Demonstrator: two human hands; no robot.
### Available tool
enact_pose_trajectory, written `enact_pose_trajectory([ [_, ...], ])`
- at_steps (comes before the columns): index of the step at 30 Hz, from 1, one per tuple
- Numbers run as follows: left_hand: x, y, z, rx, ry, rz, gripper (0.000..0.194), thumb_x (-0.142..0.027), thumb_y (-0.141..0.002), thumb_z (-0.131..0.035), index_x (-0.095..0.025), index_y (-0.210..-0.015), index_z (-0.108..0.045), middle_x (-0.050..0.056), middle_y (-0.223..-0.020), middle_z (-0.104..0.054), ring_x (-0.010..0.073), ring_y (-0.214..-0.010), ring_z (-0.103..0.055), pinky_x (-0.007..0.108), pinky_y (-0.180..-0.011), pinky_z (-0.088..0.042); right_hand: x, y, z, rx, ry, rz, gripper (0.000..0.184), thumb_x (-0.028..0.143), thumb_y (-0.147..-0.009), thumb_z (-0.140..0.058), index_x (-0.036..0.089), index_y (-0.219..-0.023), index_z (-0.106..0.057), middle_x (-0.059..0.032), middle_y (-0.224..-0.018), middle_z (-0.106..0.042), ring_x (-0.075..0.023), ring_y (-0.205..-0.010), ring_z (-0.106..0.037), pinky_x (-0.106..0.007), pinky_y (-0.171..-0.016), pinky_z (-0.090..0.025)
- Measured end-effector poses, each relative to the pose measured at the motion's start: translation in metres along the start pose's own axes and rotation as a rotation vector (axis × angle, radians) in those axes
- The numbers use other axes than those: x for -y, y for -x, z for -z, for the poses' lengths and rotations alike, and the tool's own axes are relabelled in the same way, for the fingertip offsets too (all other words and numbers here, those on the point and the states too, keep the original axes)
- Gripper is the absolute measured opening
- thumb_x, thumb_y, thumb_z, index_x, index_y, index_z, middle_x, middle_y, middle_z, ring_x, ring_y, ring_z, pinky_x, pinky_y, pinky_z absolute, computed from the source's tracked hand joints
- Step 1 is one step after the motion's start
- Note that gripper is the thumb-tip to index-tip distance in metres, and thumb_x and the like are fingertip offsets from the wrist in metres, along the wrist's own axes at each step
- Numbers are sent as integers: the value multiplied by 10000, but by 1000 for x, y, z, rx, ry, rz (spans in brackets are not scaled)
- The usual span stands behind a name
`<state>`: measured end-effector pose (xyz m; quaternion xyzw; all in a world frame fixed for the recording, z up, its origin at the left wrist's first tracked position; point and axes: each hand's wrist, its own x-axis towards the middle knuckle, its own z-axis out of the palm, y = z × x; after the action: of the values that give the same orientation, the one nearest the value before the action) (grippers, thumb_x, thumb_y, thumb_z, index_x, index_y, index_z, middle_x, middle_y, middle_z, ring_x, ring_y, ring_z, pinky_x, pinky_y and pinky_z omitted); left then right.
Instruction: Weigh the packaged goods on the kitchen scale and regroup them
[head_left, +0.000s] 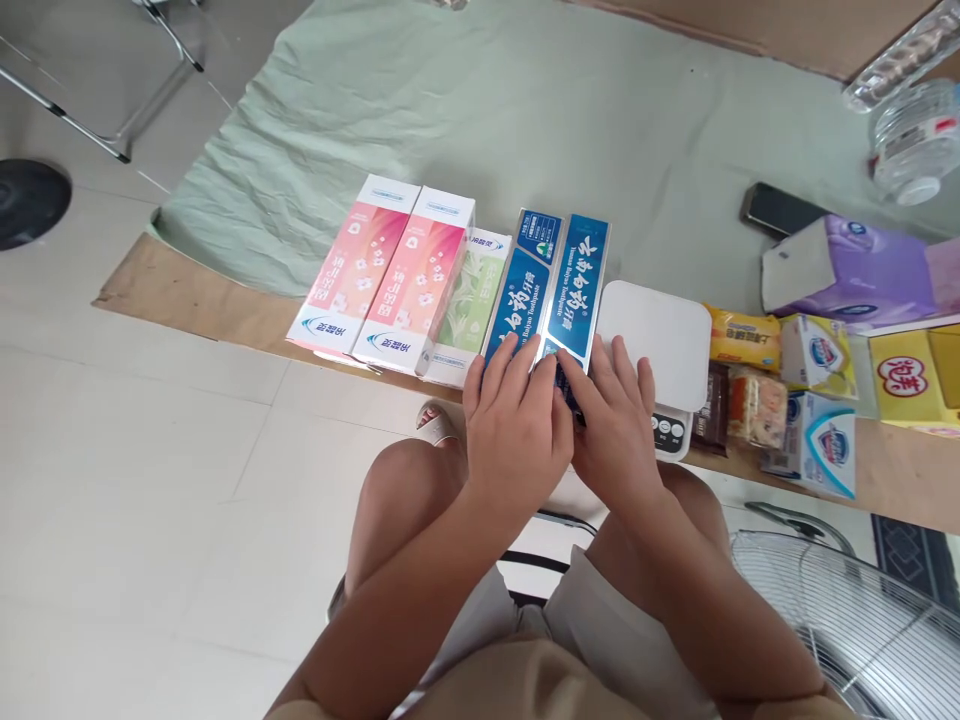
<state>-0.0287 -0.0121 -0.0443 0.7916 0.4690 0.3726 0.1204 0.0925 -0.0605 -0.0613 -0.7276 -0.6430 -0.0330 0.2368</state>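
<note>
Several toothpaste boxes lie side by side at the near edge of a low surface: two pink ones (390, 275), a pale green one (472, 300) and two blue ones (551, 280). My left hand (514, 420) lies flat with fingers stretched over the near end of the left blue box (521, 290). My right hand (615, 425) rests with fingers spread on the near end of the right blue box (581, 275), its fingertips beside a white kitchen scale (660, 340). Neither hand grips anything.
A pale green cloth (480, 110) covers the brown board (195, 295). Right of the scale lie snack packets (742, 340), soap boxes (821, 440), a purple tissue pack (862, 270), a yellow box (911, 380), a black phone (780, 210) and water bottles (911, 140). A wire fan guard (862, 620) stands near my right knee.
</note>
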Motion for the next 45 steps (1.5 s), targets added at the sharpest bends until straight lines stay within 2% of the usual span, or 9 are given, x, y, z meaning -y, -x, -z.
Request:
enact_pose_trajectory([
  [5,3,-2,-1,6,-32,-11,299,-158,-1017,-503,-158,-1240,-703,148,-1371,-765,305,-1374,-675,482,-1175,-449,-5,3,2,1,-17,22,428,339,-1042,-567,330,-1462,-647,-132,-1638,-567,-395,-1627,-400,-733,-1301,-277],
  [11,3,-2,-1,6,-62,-18,290,-158,-1009,-499,-164,-1219,-699,144,-1358,-768,310,-1356,-682,475,-1154,-438,-10,2,5,11,-19,61,408,313,-1053,-554,343,-1443,-666,-101,-1605,-610,-371,-1570,-496,-674,-1288,-337],
  [21,-2,-7,3,128,-96,71,345,-198,-994,-497,-182,-1251,-727,146,-1411,-729,317,-1408,-629,480,-1189,-395,-2,0,18,60,-7,55,438,291,-1036,-582,312,-1471,-627,-138,-1635,-570,-392,-1562,-500,-656,-1281,-341],
  [25,-1,-9,1,127,-95,79,323,-270,-972,-574,-201,-1256,-711,160,-1443,-700,360,-1397,-627,550,-1201,-386,-17,5,51,-185,-131,33,377,267,-981,-637,244,-1357,-642,-173,-1564,-624,-364,-1537,-539,-601,-1292,-368],
  [30,-7,-12,5,-6,-18,-45,312,-237,-936,-661,-230,-1246,-699,184,-1419,-670,400,-1402,-601,636,-1245,-370,-88,26,88,-618,-209,-35,292,181,-902,-646,242,-1187,-667,-104,-1302,-755,-291,-1279,-724,-554,-1227,-462],
  [33,-40,-15,-4,-24,107,-226,331,-183,-911,-665,-243,-1235,-687,153,-1307,-692,340,-1286,-668,528,-1124,-530,-145,48,100,-773,-283,-202,237,209,-917,-627,243,-1146,-674,-93,-1224,-751,-288,-1244,-719,-579,-1165,-509],
  [36,-102,-20,-35,145,257,-395,289,-189,-906,-654,-210,-1193,-677,130,-1220,-712,284,-1150,-715,445,-1021,-596,-196,69,106,-882,-440,-400,255,230,-932,-586,250,-1175,-662,-87,-1269,-716,-275,-1314,-676,-591,-1200,-490],
  [40,-199,-47,-105,388,458,-475,326,-328,-944,-640,-211,-1248,-655,133,-1303,-697,299,-1272,-669,480,-1140,-554,-245,73,109,-1093,-609,-559,278,236,-901,-553,265,-1166,-632,-58,-1228,-684,-241,-1288,-668,-576,-1260,-444],
  [45,-293,-129,-205,416,543,-552,857,-470,-719,-912,-309,-1476,-545,117,-1599,-508,381,-1618,-337,560,-1320,-365,-279,55,114,-1307,-682,-661,312,291,-869,-553,269,-1180,-568,-72,-1263,-617,-231,-1317,-627,-563,-1268,-455],
])
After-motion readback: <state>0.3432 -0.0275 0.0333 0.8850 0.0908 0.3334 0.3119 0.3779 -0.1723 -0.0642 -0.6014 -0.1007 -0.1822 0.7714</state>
